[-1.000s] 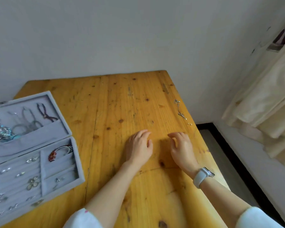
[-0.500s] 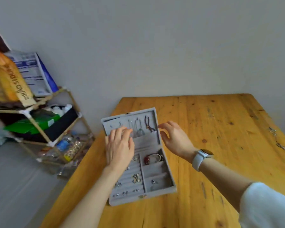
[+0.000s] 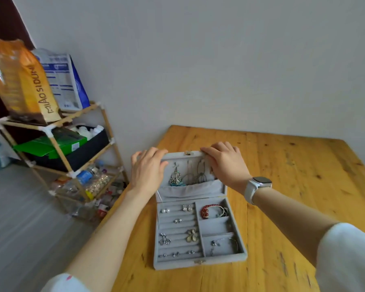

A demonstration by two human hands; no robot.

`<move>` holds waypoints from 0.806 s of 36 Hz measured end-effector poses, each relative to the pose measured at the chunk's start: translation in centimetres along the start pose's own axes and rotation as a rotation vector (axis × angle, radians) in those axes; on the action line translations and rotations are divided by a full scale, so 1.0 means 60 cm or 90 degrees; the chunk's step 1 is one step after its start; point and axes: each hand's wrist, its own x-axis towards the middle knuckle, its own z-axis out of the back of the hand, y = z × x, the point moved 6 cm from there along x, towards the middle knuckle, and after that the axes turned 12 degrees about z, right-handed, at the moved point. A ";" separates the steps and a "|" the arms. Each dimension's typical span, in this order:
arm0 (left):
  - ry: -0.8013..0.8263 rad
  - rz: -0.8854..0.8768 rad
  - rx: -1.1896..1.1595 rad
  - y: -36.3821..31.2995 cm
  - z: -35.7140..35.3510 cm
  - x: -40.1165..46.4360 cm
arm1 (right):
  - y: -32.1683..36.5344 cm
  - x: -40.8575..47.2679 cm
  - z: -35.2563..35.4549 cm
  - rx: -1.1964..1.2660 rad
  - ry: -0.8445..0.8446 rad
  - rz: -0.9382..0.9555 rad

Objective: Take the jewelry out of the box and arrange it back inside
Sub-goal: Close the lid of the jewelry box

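A grey velvet jewelry box (image 3: pixel 198 232) is seen open near the left edge of the wooden surface (image 3: pixel 282 186), its lid (image 3: pixel 191 175) raised upright. The lid's left edge is held by the left hand (image 3: pixel 148 169), fingers curled over its top corner; the right hand (image 3: pixel 224 163) is laid over the top right corner, fingers bent round the rim. Earrings (image 3: pixel 185 207) are seated in the ring rows, a red bead bracelet (image 3: pixel 207 210) in the upper right compartment, necklaces (image 3: pixel 175 177) hung inside the lid. A white smartwatch (image 3: pixel 258 185) is worn on the right wrist.
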 end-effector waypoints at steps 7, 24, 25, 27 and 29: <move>-0.038 -0.104 -0.048 -0.019 0.061 -0.112 | 0.054 -0.106 0.042 0.014 -0.070 0.056; 0.123 -0.066 -0.099 0.012 -0.010 -0.347 | 0.130 -0.322 -0.042 0.030 0.034 0.009; 0.124 -0.033 -0.136 0.014 -0.016 -0.353 | 0.133 -0.318 -0.039 0.048 0.033 -0.011; 0.119 0.015 -0.167 0.012 -0.029 -0.366 | 0.137 -0.303 -0.036 0.090 0.032 -0.063; 0.116 0.039 -0.153 0.008 -0.038 -0.379 | 0.142 -0.283 -0.041 0.110 0.068 -0.110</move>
